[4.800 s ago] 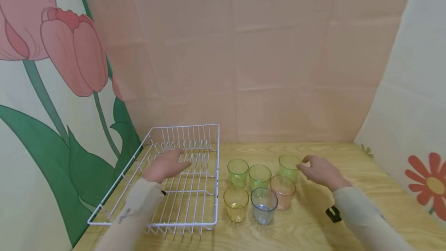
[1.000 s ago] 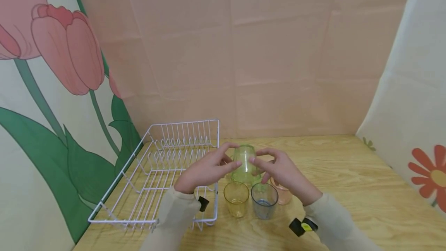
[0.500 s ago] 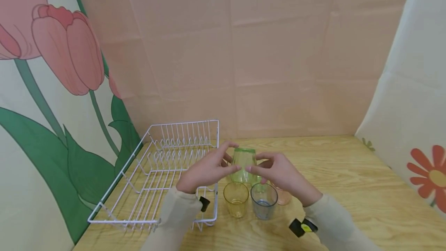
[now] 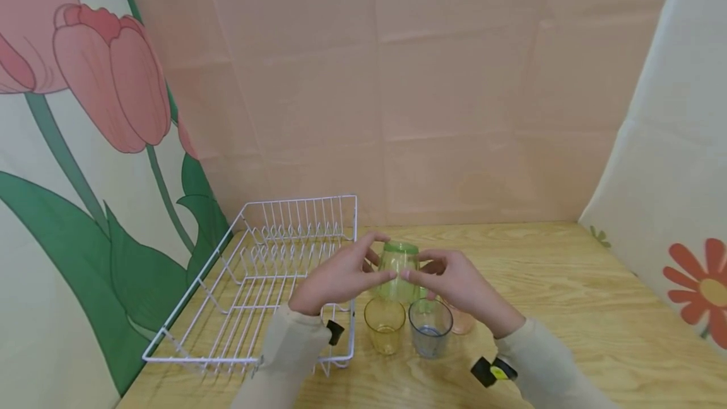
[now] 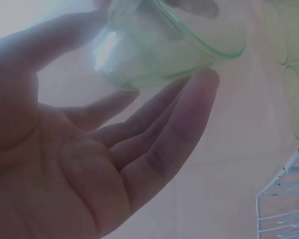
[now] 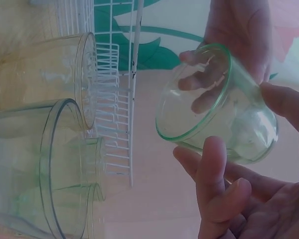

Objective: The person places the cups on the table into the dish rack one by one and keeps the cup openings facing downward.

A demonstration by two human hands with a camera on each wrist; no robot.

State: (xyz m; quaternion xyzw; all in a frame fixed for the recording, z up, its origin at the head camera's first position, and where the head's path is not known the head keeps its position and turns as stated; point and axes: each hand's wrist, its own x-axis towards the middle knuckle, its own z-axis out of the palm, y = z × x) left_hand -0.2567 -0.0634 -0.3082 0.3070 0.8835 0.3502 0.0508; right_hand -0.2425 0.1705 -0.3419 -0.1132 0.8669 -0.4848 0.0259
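A clear green glass (image 4: 399, 264) is held upside down above the other glasses, its wide rim facing down. My left hand (image 4: 341, 275) grips its left side between thumb and fingers. My right hand (image 4: 459, 283) grips the opposite side, the two thumbs almost meeting at the front. In the right wrist view the green glass (image 6: 217, 104) is empty, tilted, and its rim shows plainly. Below it stand a yellow glass (image 4: 385, 328) and a blue glass (image 4: 430, 332). A pink glass (image 4: 462, 320) is partly hidden by my right hand, and other green glasses are mostly covered.
A white wire dish rack (image 4: 250, 308) stands left of the glasses, with its upright plate slots at the back. The wooden table (image 4: 556, 308) runs back to a pink cloth (image 4: 454, 112). Cloth with printed flowers hangs at both sides.
My hands were apart earlier, the left over the rack and the right beside the far green glass. Both came together at a green glass, now lifted and inverted. Lately it has tilted slightly.
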